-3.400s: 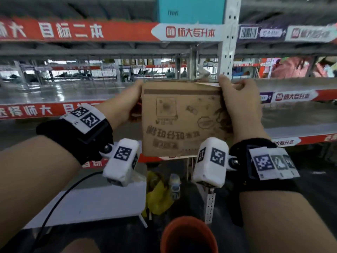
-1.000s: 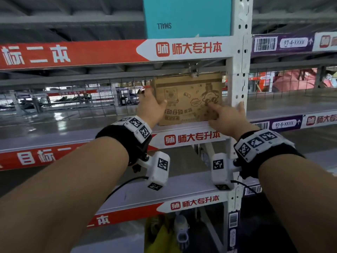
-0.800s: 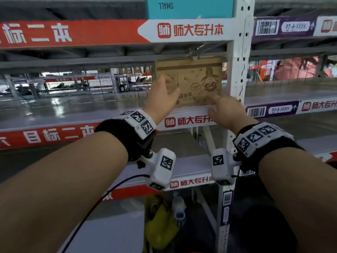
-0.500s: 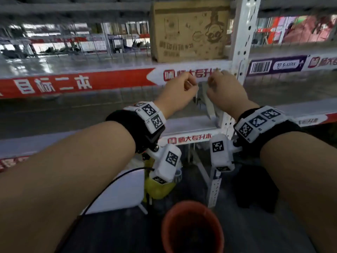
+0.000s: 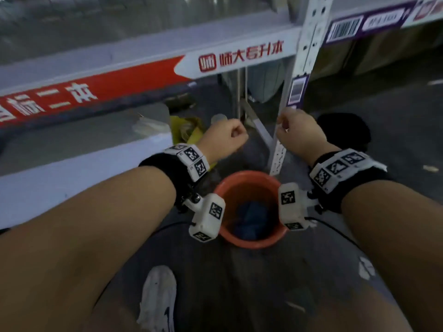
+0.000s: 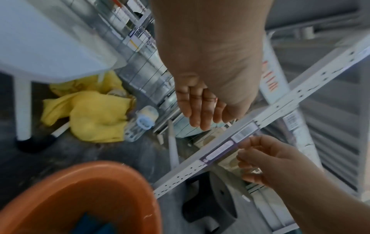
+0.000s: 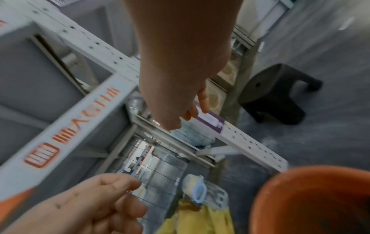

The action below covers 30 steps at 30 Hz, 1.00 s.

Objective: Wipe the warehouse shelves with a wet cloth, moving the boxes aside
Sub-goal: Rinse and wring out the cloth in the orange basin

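Note:
An orange bucket stands on the floor between my forearms, with a dark blue cloth lying inside it. My left hand hangs just beyond the bucket with fingers loosely curled and nothing in them. To its right my right hand is also loosely curled and holds nothing, close to the white shelf upright. The red and white shelf beam runs above both hands. In the left wrist view the bucket is low left, with the cloth in it. No box is in view.
A yellow bag and a plastic bottle lie on the floor under the low shelf. A white table stands to the left. Right of the upright is a black stool. My white shoe is near the bucket.
Both hands let go of the cardboard box on the upper shelf and dropped down towards the bucket. My view tilted from the shelves down to the floor.

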Available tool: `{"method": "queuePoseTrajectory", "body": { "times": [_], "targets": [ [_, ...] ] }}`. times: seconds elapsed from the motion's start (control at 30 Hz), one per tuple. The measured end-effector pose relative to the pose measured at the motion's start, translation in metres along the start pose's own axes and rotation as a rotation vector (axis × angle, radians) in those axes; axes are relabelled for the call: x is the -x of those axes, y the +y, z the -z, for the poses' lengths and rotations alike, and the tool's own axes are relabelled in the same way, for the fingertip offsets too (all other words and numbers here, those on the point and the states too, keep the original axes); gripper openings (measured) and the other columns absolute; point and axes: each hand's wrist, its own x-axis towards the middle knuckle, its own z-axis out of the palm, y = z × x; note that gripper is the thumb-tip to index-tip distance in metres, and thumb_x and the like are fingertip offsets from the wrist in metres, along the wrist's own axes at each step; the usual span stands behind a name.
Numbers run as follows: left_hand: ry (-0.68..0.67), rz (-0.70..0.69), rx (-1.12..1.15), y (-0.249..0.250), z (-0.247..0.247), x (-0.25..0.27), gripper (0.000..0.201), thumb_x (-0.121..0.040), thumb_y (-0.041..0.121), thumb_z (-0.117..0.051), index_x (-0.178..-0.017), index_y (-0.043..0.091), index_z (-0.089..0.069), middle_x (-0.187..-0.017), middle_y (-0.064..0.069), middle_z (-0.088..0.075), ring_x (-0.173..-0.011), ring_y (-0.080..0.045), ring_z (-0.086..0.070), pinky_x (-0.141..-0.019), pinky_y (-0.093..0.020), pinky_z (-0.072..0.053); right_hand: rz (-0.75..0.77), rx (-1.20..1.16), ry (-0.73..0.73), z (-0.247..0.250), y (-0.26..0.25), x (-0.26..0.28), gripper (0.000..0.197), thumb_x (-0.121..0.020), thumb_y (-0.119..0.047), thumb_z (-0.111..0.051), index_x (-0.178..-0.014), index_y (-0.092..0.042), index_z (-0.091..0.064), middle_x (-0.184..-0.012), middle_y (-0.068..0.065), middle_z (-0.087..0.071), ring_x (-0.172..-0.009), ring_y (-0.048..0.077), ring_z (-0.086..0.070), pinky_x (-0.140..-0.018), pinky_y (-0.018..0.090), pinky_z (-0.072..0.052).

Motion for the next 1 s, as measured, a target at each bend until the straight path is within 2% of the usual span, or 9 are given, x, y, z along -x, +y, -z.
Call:
{"method": "queuePoseTrajectory", "body": {
  "times": [0.3,0.4,0.5,0.57,0.67,0.73,0.8,0.87,1.0],
  "targets": [
    [-0.387,0.228,-0.174,-0.137,-0.125,0.014,0.022,-0.089,0.02,-0.058,-0.106,0.008,-0.061,-0.107,-0.009,-0.064,-0.101,-0.022,-0.058,-0.081,-0.023,-0.04,-0.209,-0.021,-0.449,-0.162,0.071,0.058,0.026,-0.089,-0.014,-0.055,-0.11,-0.003,-0.064,-0.113,0.019,-0.061,-0.106,0.034,-0.056,-0.081,0.028,-0.04],
    [-0.569,0.262,-0.281,-0.172,-0.162,0.021,0.035,-0.091,0.021,-0.056,-0.123,0.007,-0.056,-0.127,-0.013,-0.052,-0.117,-0.026,-0.051,-0.096,-0.026,-0.036,-0.256,0.003,-0.604,-0.202,0.089,0.073,0.032,-0.091,-0.019,-0.055,-0.119,-0.004,-0.061,-0.127,0.013,-0.057,-0.115,0.03,-0.053,-0.091,0.029,-0.04],
    [-0.671,0.281,-0.323,-0.189,-0.183,0.025,0.043,-0.093,0.022,-0.054,-0.133,0.009,-0.048,-0.137,-0.014,-0.04,-0.124,-0.028,-0.044,-0.104,-0.031,-0.033,-0.264,-0.022,-0.71,-0.234,0.098,0.086,0.058,-0.092,-0.023,-0.055,-0.145,-0.009,-0.034,-0.153,0.012,-0.028,-0.138,0.028,-0.032,-0.11,0.031,-0.028],
    [-0.686,0.269,-0.33,-0.192,-0.187,0.025,0.045,-0.093,0.022,-0.054,-0.136,0.009,-0.045,-0.14,-0.014,-0.037,-0.126,-0.028,-0.042,-0.105,-0.031,-0.032,-0.256,0.0,-0.816,-0.246,0.1,0.092,0.07,-0.094,-0.03,-0.053,-0.152,-0.023,-0.014,-0.16,0.009,-0.004,-0.144,0.03,-0.02,-0.116,0.035,-0.021],
    [-0.696,0.278,-0.32,-0.193,-0.189,0.023,0.046,-0.093,0.023,-0.054,-0.136,0.011,-0.044,-0.14,-0.014,-0.036,-0.125,-0.028,-0.043,-0.105,-0.03,-0.032,-0.196,0.239,-0.97,-0.256,0.101,0.094,0.074,-0.093,-0.045,-0.048,-0.15,-0.039,-0.002,-0.16,0.007,-0.003,-0.137,0.037,-0.034,-0.111,0.041,-0.032],
    [-0.71,0.297,-0.299,-0.194,-0.189,0.023,0.046,-0.093,0.023,-0.054,-0.136,0.012,-0.044,-0.139,-0.014,-0.037,-0.124,-0.028,-0.044,-0.105,-0.03,-0.032,-0.158,0.401,-0.962,-0.258,0.096,0.094,0.065,-0.094,-0.047,-0.045,-0.15,-0.039,-0.012,-0.153,0.006,-0.028,-0.13,0.033,-0.042,-0.105,0.041,-0.035],
    [-0.708,0.322,-0.273,-0.193,-0.188,0.022,0.046,-0.093,0.025,-0.053,-0.137,0.013,-0.043,-0.14,-0.012,-0.036,-0.125,-0.028,-0.043,-0.105,-0.031,-0.033,-0.112,0.477,-0.881,-0.257,0.092,0.091,0.043,-0.096,-0.034,-0.041,-0.139,-0.033,-0.042,-0.138,0.003,-0.048,-0.124,0.028,-0.047,-0.102,0.039,-0.034],
    [-0.683,0.362,-0.227,-0.194,-0.187,0.022,0.048,-0.094,0.027,-0.051,-0.139,0.013,-0.041,-0.143,-0.011,-0.035,-0.129,-0.027,-0.04,-0.106,-0.03,-0.031,-0.119,0.45,-0.786,-0.258,0.095,0.089,0.033,-0.096,-0.027,-0.042,-0.125,-0.028,-0.057,-0.133,0.002,-0.051,-0.122,0.028,-0.046,-0.102,0.04,-0.033],
    [-0.57,0.5,0.063,-0.197,-0.186,0.024,0.054,-0.097,0.038,-0.041,-0.144,0.015,-0.029,-0.149,-0.008,-0.032,-0.136,-0.024,-0.033,-0.112,-0.035,-0.027,-0.323,-0.297,-0.542,-0.245,0.093,0.082,0.024,-0.097,-0.016,-0.046,-0.114,-0.015,-0.063,-0.118,0.005,-0.057,-0.11,0.025,-0.053,-0.093,0.031,-0.039]
  ]
}}
